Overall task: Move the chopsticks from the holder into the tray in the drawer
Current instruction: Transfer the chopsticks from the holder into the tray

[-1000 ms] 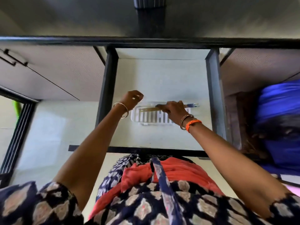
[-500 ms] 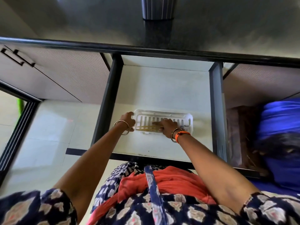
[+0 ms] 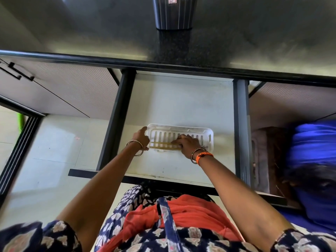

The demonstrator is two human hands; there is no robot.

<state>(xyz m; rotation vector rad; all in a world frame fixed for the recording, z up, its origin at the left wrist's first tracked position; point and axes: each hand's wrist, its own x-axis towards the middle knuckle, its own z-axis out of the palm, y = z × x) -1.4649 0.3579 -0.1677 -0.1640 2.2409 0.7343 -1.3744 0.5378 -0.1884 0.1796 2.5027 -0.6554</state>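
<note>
A white slotted tray (image 3: 192, 130) lies in the open drawer (image 3: 181, 99). Wooden chopsticks (image 3: 162, 144) lie lengthwise along the tray's near side. My right hand (image 3: 185, 145) rests on them, fingers pressing their middle and hiding their right ends. My left hand (image 3: 142, 136) grips the tray's left end. The dark striped holder (image 3: 174, 13) stands on the countertop beyond the drawer; I cannot see inside it.
The black countertop edge (image 3: 163, 64) runs above the drawer. Dark drawer rails (image 3: 241, 124) flank both sides. A cabinet door with a handle (image 3: 16, 71) is at left. A person in blue (image 3: 316, 160) crouches at right, beside a brown box (image 3: 267, 157).
My right hand lowered the chopsticks from above the tray down into it. My left hand moved from over the tray's corner to gripping its left end. The view tilted up.
</note>
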